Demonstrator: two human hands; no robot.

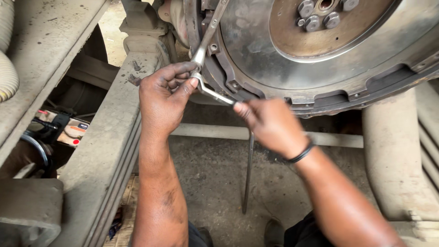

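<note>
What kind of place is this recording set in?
Probably a heavy-vehicle repair yard or workshop: a large flywheel on an exposed drivetrain, a dusty chassis rail, and wrenches worked by both hands.

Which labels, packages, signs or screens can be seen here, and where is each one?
Labelled box: lower left, below the frame rail, left of the left hand; flat top, pale with an orange patch, a small dark label and a red round spot, cables beside it.
No sign or screen shows.
</note>
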